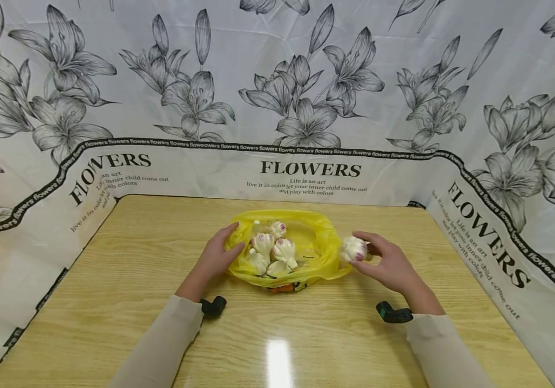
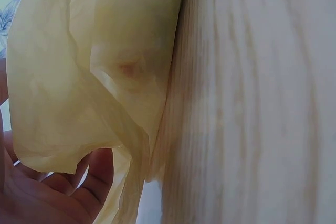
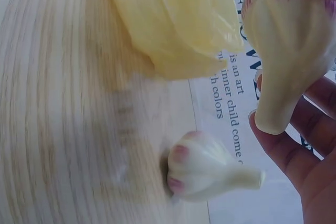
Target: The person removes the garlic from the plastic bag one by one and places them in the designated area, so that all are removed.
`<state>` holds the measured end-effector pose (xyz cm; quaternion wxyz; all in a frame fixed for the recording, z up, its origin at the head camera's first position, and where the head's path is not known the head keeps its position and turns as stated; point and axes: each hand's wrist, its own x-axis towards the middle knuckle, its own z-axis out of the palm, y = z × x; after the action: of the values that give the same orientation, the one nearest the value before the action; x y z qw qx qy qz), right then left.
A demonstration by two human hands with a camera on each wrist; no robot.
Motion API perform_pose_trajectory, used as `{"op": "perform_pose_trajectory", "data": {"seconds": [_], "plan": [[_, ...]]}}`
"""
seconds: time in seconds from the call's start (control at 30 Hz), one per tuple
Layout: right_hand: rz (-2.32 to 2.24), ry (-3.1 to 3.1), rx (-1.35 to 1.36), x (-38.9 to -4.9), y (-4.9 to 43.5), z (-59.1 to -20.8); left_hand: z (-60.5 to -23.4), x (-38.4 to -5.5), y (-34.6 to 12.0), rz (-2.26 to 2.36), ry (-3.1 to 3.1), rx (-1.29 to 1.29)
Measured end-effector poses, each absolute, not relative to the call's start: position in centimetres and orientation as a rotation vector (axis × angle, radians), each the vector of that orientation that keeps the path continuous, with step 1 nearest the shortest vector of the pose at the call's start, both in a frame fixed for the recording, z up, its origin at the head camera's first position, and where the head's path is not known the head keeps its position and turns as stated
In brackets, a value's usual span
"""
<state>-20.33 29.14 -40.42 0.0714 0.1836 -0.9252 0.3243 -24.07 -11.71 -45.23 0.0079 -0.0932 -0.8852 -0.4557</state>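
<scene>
Crinkled plastic bag tops a glossy wood-grain table, smooth garlic bulb at three o'clock, cloth-like backdrop at twelve.

Honestly that bag is super bright see-through yellow, with a bit of orange showing low down towards the table's near edge, and the garlic bulbs are creamy white with purply-pink streaks. Table's honey-toned woodgrain, sleeves plain beige, and past the back edge the backdrop's white with black-and-grey line-drawn lilies.
</scene>
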Motion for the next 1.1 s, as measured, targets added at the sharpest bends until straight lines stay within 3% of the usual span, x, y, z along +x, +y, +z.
{"op": "perform_pose_trajectory", "data": {"seconds": [1.1], "plan": [[0.872,-2.910,0.422,-20.3,33.8,-42.7,-45.4,-24.1,-11.8,-1.419,-2.774,-0.294]]}}
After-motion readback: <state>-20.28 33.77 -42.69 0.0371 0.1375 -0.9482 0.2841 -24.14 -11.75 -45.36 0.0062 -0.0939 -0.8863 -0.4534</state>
